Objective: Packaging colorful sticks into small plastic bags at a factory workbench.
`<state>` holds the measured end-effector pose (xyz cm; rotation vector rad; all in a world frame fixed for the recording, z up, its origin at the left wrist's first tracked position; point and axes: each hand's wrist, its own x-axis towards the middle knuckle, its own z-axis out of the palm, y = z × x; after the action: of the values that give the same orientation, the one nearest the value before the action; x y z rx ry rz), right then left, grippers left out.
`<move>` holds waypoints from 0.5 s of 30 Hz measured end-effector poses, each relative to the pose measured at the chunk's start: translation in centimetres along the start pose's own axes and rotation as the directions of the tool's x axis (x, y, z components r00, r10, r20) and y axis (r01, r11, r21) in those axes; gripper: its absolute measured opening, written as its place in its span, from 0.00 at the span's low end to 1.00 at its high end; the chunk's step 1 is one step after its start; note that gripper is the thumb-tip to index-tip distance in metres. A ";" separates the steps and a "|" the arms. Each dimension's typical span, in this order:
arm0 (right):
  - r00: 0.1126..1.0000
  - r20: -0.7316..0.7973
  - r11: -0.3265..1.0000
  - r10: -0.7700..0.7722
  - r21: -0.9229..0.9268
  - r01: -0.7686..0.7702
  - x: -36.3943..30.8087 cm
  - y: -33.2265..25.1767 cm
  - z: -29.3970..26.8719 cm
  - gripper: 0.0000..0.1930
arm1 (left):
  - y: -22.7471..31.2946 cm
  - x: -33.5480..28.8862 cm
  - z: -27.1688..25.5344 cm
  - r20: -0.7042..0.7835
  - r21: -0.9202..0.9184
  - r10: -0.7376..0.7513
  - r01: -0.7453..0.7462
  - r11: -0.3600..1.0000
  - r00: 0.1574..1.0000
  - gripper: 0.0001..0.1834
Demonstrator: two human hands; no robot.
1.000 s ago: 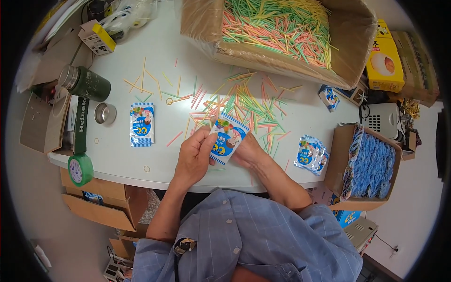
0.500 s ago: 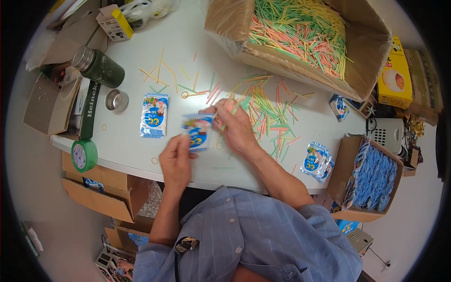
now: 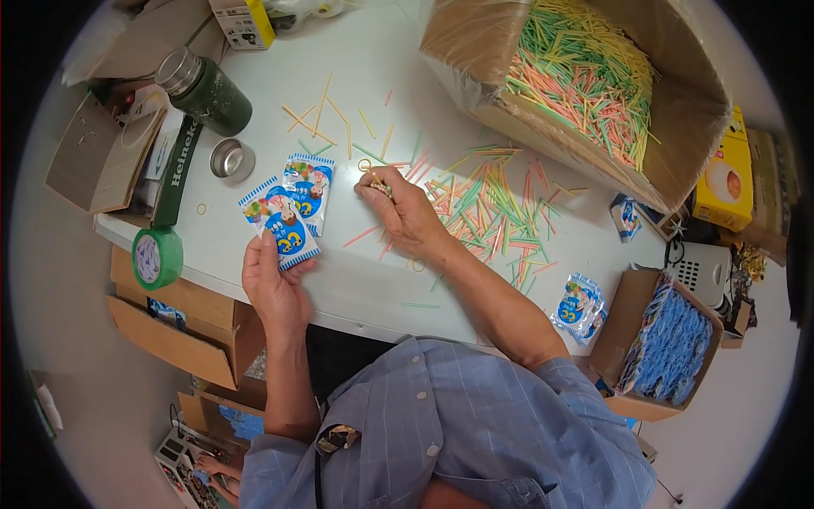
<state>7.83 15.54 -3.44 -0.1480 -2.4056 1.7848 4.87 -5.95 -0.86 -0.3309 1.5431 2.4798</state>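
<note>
My left hand (image 3: 275, 284) pinches a blue-and-white printed packet (image 3: 284, 233) by its lower end, thumb on top. Part of this packet overlaps a second, similar packet (image 3: 310, 182) behind it on the white table. My right hand (image 3: 403, 212) is closed around a small bundle of thin coloured sticks (image 3: 378, 184), whose ends poke out by the fingertips. Just beyond those fingers lies a rubber band (image 3: 365, 165). Loose pink, green and yellow sticks (image 3: 487, 199) are heaped to the right of this hand, with a few more scattered at the far left.
A big plastic-lined carton (image 3: 483, 97) of sticks stands far right. At right are more packets (image 3: 579, 305) and a box of packed blue packets (image 3: 670, 339). A dark green flask (image 3: 212, 102), metal cup (image 3: 231, 159) and green tape roll (image 3: 158, 258) stand left.
My left hand has carried its packet left, over the packet on the table. My right hand has shifted slightly left, away from that packet, its fingers closed on the sticks. The view has shifted.
</note>
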 end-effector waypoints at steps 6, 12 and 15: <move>0.999 0.023 0.999 0.044 0.011 -0.044 -0.3 -0.4 -0.1 0.11 | 0.2 0.3 1.4 0.027 -0.005 -0.001 0.001 1.000 1.000 0.11; 1.000 0.007 1.000 0.016 -0.007 -0.016 -0.4 -0.1 0.2 0.11 | 0.0 0.3 3.4 0.054 -0.033 0.061 -0.060 0.998 0.997 0.11; 1.000 0.020 1.000 -0.002 0.000 0.002 -0.7 2.2 0.4 0.13 | -1.0 0.0 5.7 0.369 0.273 0.251 -0.363 0.891 0.895 0.08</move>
<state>8.46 15.73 -5.69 -0.1289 -2.4182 1.7940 4.70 -0.33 0.73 0.3963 1.9428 2.2612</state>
